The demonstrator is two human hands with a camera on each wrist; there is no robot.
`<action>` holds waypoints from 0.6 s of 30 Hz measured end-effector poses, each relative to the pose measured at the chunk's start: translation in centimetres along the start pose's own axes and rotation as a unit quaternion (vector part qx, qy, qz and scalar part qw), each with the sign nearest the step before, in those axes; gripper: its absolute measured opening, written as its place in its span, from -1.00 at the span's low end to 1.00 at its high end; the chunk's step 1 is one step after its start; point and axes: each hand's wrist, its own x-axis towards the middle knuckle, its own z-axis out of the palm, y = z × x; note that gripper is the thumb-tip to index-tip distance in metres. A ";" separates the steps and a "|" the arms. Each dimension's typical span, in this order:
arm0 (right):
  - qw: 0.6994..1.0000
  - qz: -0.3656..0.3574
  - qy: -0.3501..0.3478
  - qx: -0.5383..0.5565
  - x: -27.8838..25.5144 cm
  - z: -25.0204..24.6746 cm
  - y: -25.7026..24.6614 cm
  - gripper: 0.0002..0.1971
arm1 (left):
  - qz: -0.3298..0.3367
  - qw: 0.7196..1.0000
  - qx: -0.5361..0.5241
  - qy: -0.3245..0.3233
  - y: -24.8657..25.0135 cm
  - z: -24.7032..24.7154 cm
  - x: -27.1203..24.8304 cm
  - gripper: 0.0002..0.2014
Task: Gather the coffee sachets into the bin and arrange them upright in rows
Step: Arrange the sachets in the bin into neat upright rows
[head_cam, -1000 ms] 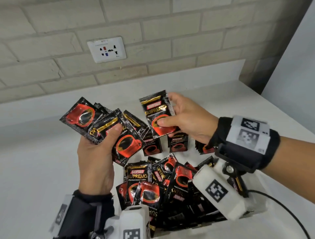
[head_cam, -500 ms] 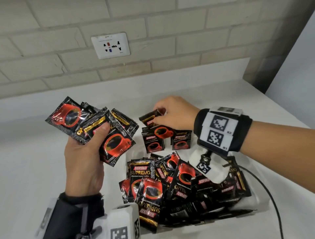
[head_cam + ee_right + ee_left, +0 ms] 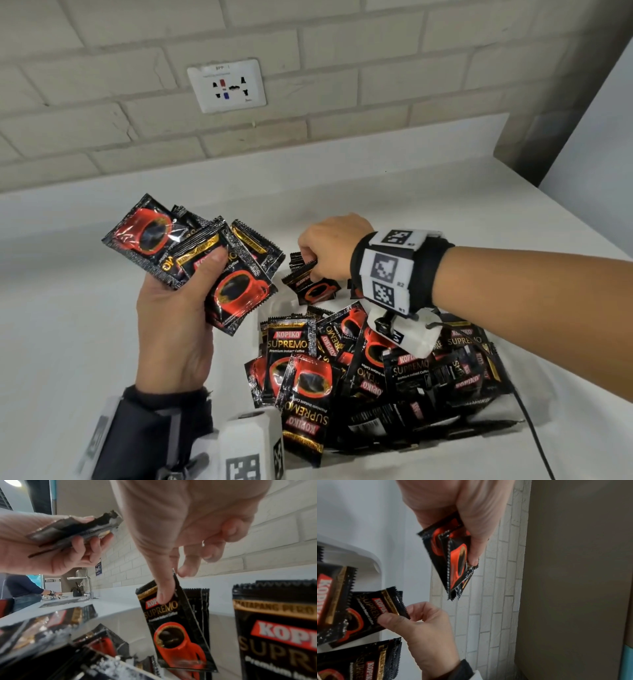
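Black-and-red coffee sachets fill a white bin [image 3: 428,459] in a loose jumble [image 3: 376,370]. My left hand [image 3: 212,270] holds a fan of several sachets [image 3: 239,291] in the air, left of the bin, with the thumb on the front one. My right hand [image 3: 317,260] reaches down to the bin's far end. Its thumb and fingers pinch the top edge of one sachet [image 3: 317,291], which stands upright against other upright ones. The right wrist view shows that sachet [image 3: 175,635] facing me with the thumb over its label. The left wrist view shows the fan [image 3: 453,563] edge-on.
The bin sits on a white counter [image 3: 68,342] against a brick wall with a socket [image 3: 226,89]. A black cable [image 3: 534,442] runs past the bin's right corner. Far along the counter are a sink tap [image 3: 85,585] and another person [image 3: 22,588].
My right hand carried one sachet from beside the fan down into the bin's far end and turned palm down. My left hand and its fan stayed raised.
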 end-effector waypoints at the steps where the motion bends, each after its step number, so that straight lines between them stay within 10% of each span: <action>1: 1.000 0.001 -0.005 -0.005 0.1 0.1 0.1 -0.80 | -0.001 1.000 0.000 -0.002 0.0 0.1 0.0 -0.54; 18: 0.999 0.016 0.007 -0.032 0.9 0.6 1.0 -0.84 | -0.007 1.000 0.014 -0.016 -0.6 -0.1 0.2 -0.57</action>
